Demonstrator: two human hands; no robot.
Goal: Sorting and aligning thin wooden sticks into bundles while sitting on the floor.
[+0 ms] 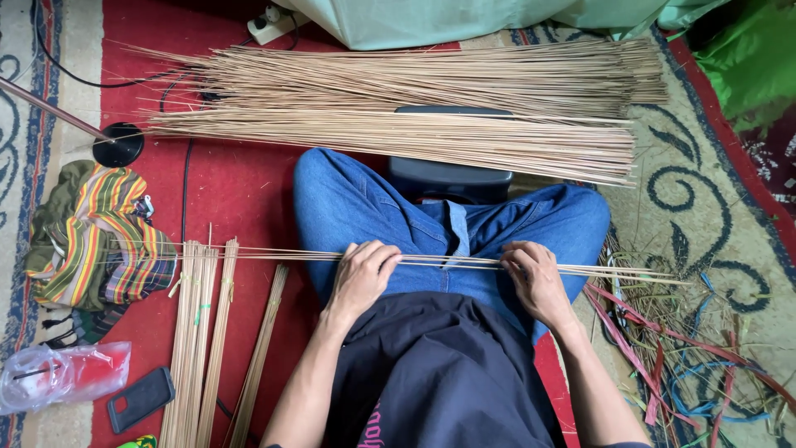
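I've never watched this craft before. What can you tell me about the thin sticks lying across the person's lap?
The thin sticks are a small sheaf of long, straight, pale tan stalks, like dried plant ribs. They lie level across both jean-clad knees, their ends jutting past each side. The left hand and right hand press on them, fingers curled over.

One package and one screen device are visible, both on the red carpet at the lower left. Clear plastic bag (62, 375) — crumpled, with red contents showing through. Smartphone (140, 399) — dark rectangular slab just right of the bag, lying flat, tilted diagonally.
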